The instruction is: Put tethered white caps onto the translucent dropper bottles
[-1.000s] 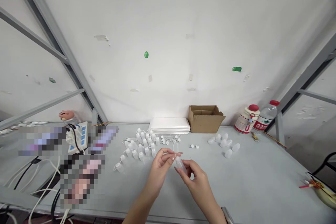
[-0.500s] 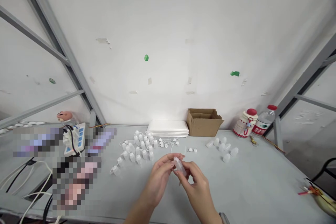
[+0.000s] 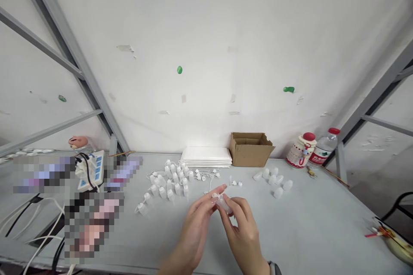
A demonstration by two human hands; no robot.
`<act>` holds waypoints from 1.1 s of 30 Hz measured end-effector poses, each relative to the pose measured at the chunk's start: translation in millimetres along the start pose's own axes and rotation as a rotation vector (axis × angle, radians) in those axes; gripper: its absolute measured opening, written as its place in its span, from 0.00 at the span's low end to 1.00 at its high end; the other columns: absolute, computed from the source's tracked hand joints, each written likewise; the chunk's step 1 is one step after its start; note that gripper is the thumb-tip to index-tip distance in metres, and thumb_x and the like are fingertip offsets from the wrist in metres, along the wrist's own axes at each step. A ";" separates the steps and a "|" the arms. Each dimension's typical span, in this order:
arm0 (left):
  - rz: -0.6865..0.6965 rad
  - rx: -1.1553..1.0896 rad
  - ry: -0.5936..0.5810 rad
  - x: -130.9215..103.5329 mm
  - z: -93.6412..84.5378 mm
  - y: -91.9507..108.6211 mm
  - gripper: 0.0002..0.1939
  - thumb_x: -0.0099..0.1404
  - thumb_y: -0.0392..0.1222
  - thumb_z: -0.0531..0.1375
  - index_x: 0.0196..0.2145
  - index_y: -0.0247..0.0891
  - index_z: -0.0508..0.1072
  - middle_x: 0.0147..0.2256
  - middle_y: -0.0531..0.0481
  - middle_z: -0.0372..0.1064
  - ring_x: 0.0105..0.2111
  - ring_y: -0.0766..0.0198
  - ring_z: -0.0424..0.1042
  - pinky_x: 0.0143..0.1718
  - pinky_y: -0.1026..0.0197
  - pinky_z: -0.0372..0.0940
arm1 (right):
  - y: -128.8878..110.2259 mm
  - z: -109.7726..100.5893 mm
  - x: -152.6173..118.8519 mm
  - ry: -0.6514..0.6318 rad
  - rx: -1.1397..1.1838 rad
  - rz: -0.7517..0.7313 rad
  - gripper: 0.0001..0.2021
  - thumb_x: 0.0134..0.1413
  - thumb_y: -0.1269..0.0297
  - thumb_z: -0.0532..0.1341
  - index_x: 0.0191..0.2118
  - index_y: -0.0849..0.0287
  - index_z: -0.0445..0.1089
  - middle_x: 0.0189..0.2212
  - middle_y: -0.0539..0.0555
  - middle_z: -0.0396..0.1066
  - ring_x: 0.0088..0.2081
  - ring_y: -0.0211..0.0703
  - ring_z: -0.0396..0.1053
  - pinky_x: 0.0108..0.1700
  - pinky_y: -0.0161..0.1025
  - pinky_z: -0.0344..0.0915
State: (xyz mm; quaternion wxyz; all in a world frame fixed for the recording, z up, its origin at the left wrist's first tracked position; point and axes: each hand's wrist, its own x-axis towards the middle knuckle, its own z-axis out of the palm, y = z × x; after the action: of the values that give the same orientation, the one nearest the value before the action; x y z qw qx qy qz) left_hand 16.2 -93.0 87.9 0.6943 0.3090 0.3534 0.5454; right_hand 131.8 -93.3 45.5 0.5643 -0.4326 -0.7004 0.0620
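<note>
A small translucent plastic bottle (image 3: 226, 205) is held tilted between my two hands, above the front middle of the table. My right hand (image 3: 241, 227) pinches its body between thumb and fingers. At its top end, the thumb and fingers of my left hand (image 3: 200, 223) close around a white cap piece (image 3: 217, 197), partly hidden by the fingers. Similar capped bottles (image 3: 169, 182) stand in a group to the left, several with looped straps. Loose white caps with straps (image 3: 206, 175) lie behind my hands, and two small cap pieces (image 3: 237, 183) lie just right of them.
Several uncapped bottles (image 3: 273, 178) lie or stand at the right. Along the wall are a stack of white boxes (image 3: 206, 157), an open cardboard box (image 3: 251, 154), a cream flask (image 3: 300, 150) and a water bottle (image 3: 324, 148). A power strip (image 3: 93, 172) with cables sits left.
The held bottle has tipped further over, and white cap parts now show at its top between my fingers. My left fingers have straightened a little; the bottles on the table stay put.
</note>
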 end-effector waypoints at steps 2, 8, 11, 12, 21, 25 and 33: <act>0.003 -0.003 -0.008 -0.6 -0.3 -1.5 0.14 0.60 0.40 0.56 0.42 0.35 0.75 0.50 0.43 0.67 0.56 0.52 0.56 0.56 0.52 0.50 | -0.3 1.0 -0.1 0.033 -0.015 -0.020 0.13 0.55 0.74 0.56 0.45 0.57 0.67 0.30 0.54 0.65 0.28 0.39 0.66 0.28 0.36 0.68; -0.015 -0.055 -0.031 -2.0 -0.2 -4.8 0.15 0.59 0.38 0.56 0.44 0.38 0.74 0.52 0.44 0.66 0.58 0.52 0.52 0.54 0.51 0.53 | -8.1 1.9 2.8 0.081 0.077 0.001 0.12 0.53 0.75 0.57 0.43 0.58 0.67 0.25 0.50 0.62 0.23 0.36 0.62 0.24 0.34 0.65; -0.029 -0.100 -0.045 -0.8 -0.8 -5.7 0.14 0.58 0.38 0.56 0.41 0.36 0.75 0.51 0.43 0.66 0.56 0.48 0.54 0.51 0.49 0.56 | -10.7 0.7 3.6 0.091 0.132 0.047 0.09 0.52 0.73 0.59 0.40 0.57 0.69 0.23 0.49 0.61 0.23 0.36 0.61 0.24 0.33 0.64; -0.036 -0.110 -0.055 -0.2 -1.1 -5.7 0.13 0.58 0.37 0.56 0.41 0.36 0.75 0.50 0.42 0.66 0.55 0.48 0.55 0.51 0.49 0.56 | -11.1 0.1 3.9 0.090 0.155 0.080 0.08 0.52 0.72 0.59 0.39 0.57 0.70 0.23 0.48 0.61 0.22 0.36 0.61 0.24 0.33 0.64; -0.083 -0.153 -0.128 2.3 -4.4 -3.6 0.14 0.55 0.41 0.56 0.38 0.33 0.76 0.42 0.40 0.71 0.50 0.48 0.61 0.51 0.50 0.54 | -11.9 -8.7 16.9 -0.174 0.664 0.775 0.11 0.40 0.56 0.67 0.28 0.59 0.75 0.19 0.48 0.62 0.18 0.34 0.57 0.19 0.33 0.59; -0.126 -0.194 -0.128 3.0 -5.7 -4.8 0.14 0.57 0.42 0.56 0.36 0.34 0.77 0.42 0.42 0.71 0.53 0.51 0.59 0.54 0.51 0.50 | -14.3 -13.8 23.5 -0.272 0.936 0.917 0.13 0.38 0.55 0.67 0.24 0.61 0.73 0.16 0.47 0.61 0.17 0.31 0.52 0.20 0.33 0.53; -0.221 -0.182 -0.105 3.7 -5.1 -0.6 0.13 0.56 0.43 0.56 0.33 0.35 0.77 0.43 0.42 0.71 0.51 0.49 0.61 0.49 0.53 0.56 | -18.2 -13.0 22.0 -0.390 1.220 0.999 0.15 0.41 0.55 0.65 0.18 0.61 0.66 0.14 0.44 0.52 0.17 0.30 0.46 0.22 0.33 0.50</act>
State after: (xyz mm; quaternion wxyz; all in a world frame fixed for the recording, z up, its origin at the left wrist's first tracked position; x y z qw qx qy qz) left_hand 12.9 -89.3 83.9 0.7927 0.2322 0.2978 0.4786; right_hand 133.3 -94.9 76.8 0.4744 -0.2918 -0.3533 0.7516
